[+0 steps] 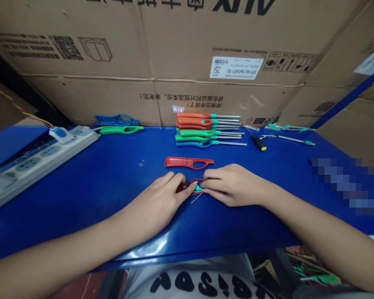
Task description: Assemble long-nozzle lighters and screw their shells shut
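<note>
Near the middle of the blue table, my left hand [166,193] grips the handle end of a red lighter shell half [193,181], its thumb close to a teal trigger [199,188]. My right hand [232,185] pinches the other end with bent fingers that hide much of it. Below the shell a thin metal rod [196,198] sticks out at a slant. Just beyond my hands lies the matching red lighter shell half [174,162], its inside facing up. Several tiny metal pins or screws [141,164] are scattered to the left; they are too small to tell which.
Behind is a stack of lighters [193,123] with metal tubes. A black screwdriver [258,142] and a loose lighter tube [296,140] lie to the right. Green [121,130] and blue shell parts [116,120] lie at back left, beside a power strip [46,160]. A cardboard wall [112,95] stands behind.
</note>
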`<state>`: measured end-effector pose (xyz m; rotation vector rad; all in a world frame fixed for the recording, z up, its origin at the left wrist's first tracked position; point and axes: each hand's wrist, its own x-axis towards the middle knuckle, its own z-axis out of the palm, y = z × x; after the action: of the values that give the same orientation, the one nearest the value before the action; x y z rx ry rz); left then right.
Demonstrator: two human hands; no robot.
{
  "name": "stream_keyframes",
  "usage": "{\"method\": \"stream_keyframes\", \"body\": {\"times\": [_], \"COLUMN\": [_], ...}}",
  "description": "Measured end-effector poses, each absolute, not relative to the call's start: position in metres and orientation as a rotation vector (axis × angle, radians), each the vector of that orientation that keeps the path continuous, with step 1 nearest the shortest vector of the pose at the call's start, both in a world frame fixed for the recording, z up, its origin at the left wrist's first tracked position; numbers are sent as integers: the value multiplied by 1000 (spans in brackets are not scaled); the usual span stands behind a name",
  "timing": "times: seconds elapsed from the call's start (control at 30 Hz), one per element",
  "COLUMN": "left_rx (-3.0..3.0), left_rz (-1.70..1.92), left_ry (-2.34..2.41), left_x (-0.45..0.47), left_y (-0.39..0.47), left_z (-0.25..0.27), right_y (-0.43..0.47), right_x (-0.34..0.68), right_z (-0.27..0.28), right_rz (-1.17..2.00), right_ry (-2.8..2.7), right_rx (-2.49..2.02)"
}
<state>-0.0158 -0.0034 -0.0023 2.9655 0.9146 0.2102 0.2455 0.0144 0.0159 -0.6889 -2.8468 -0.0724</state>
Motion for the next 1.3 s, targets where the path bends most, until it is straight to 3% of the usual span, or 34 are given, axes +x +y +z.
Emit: {"method": "stream_keyframes", "body": {"times": [0.2, 0.33, 0.57, 1.0, 1.3], "left_rx": [2876, 2821, 2739, 2754, 2813], "left_rz": [265, 302, 389, 438, 405], "left_ry": [916, 905, 907, 916, 981], "left_x": [-16, -16, -16, -16, -15], "left_y": [-2, 0, 3, 6, -3], "left_z": [0, 3, 4, 4, 9], "right_y": [47, 83, 112, 160, 149], "right_x": [279, 332, 417, 431, 395], "right_z": [19, 19, -5, -5, 22], "right_rz": [-207, -369, -349, -39, 19], "right_ry": [-2398, -1922, -1457, -1804, -1604], "right_rx": [-1075, -1615, -2160, -2136, -2023]}}
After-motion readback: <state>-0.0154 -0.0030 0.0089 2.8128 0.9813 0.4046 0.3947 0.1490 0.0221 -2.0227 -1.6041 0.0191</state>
